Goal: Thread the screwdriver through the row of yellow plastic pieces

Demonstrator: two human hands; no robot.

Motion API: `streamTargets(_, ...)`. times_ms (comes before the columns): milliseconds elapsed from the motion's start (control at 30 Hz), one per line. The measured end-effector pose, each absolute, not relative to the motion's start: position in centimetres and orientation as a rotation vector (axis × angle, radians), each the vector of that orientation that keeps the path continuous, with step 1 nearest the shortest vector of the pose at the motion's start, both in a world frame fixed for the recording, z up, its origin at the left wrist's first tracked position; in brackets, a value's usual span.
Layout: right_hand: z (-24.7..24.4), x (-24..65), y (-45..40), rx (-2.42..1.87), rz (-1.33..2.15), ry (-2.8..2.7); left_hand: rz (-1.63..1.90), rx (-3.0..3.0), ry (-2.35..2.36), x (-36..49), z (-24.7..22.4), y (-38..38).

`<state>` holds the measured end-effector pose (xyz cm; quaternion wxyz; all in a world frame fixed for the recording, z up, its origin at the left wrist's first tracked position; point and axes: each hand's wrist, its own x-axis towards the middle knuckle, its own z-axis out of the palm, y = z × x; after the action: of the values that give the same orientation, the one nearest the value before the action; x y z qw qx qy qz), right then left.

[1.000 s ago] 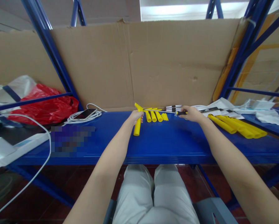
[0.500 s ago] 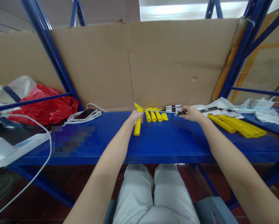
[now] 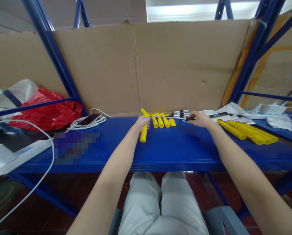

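My left hand (image 3: 143, 121) is closed round a yellow T-shaped plastic piece with a tube-like handle (image 3: 143, 136), held upright over the blue tabletop. In my right hand (image 3: 197, 118) is the black and yellow handle of a long-shafted screwdriver (image 3: 190, 118). Its thin metal shaft runs left, level, to the head of the yellow piece; the tip's exact contact is too small to make out. Behind the shaft lie several similar yellow pieces (image 3: 161, 122) in a row, with small yellow parts (image 3: 172, 122) at their right end.
Several yellow tubes (image 3: 248, 132) lie at the right by white packets (image 3: 230, 114). Small white-and-black items (image 3: 181, 113) sit against the cardboard (image 3: 180, 71). At left are a coiled white cable (image 3: 87, 122), a phone (image 3: 89, 119), a red bag (image 3: 48, 109) and a power strip (image 3: 26, 153).
Almost nothing differs. Both hands keep their places and grips, with the screwdriver still against the head of the yellow piece.
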<state>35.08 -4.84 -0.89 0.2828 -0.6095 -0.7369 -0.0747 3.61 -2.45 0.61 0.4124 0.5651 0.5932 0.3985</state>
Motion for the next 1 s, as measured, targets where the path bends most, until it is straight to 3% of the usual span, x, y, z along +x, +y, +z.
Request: streamTargets(1000,-0.79,34.85,-4.98,-1.7,-0.295,-1.982,0.973,1.434,1.466,3.59,0.49,-2.37)
